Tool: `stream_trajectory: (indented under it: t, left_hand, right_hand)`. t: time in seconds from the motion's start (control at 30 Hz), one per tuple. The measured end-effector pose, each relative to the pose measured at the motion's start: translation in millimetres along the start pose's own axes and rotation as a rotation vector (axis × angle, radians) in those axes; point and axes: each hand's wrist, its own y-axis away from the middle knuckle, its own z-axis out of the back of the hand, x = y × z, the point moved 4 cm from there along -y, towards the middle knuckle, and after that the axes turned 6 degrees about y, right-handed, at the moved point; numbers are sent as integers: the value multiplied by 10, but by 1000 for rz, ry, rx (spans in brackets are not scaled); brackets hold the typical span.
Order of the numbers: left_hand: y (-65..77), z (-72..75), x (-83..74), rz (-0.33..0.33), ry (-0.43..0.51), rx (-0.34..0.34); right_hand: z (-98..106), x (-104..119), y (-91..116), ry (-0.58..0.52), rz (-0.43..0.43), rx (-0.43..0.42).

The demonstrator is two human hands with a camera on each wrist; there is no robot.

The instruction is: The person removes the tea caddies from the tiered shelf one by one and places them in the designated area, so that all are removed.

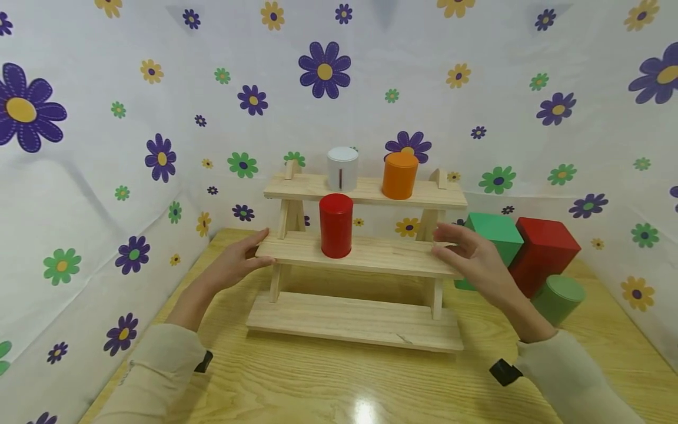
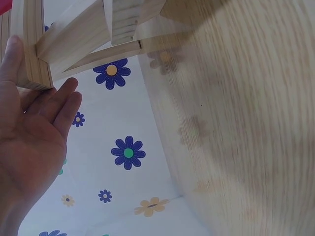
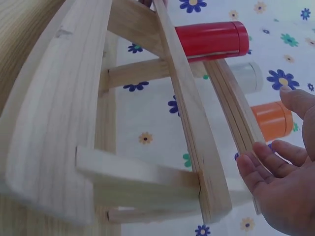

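A three-tier wooden shelf stand (image 1: 352,318) stands on the table. My left hand (image 1: 238,259) holds the left end of its middle board, thumb at the front edge and fingers behind; the left wrist view shows this hand (image 2: 37,123) around the board's end. Near the board's right end is my right hand (image 1: 468,259), fingers slightly bent and thumb apart; in the right wrist view this hand (image 3: 285,172) has nothing in its grasp. A tall red cylinder (image 1: 336,227) stands on the middle board. The top board carries a white cylinder (image 1: 342,171) and an orange cylinder (image 1: 399,176).
Right of the stand sit a green block (image 1: 495,235), a red block (image 1: 545,250) and a green cylinder (image 1: 560,299), close to my right forearm. A flower-printed white sheet (image 1: 296,123) hangs behind and at both sides of the wooden table (image 1: 296,383).
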Motion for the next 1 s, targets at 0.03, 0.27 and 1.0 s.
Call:
stream_trajectory:
  t: [0.03, 0.27, 1.0]
  left_hand:
    - [4, 3, 2, 1, 0, 1]
    - [5, -2, 12, -4, -6, 2]
    - [3, -7, -43, 4, -18, -9]
  right_hand:
    - [-33, 18, -38, -11, -2, 8]
    - [-247, 133, -274, -26, 13, 60]
    - [-740, 438, -679, -103, 36, 117]
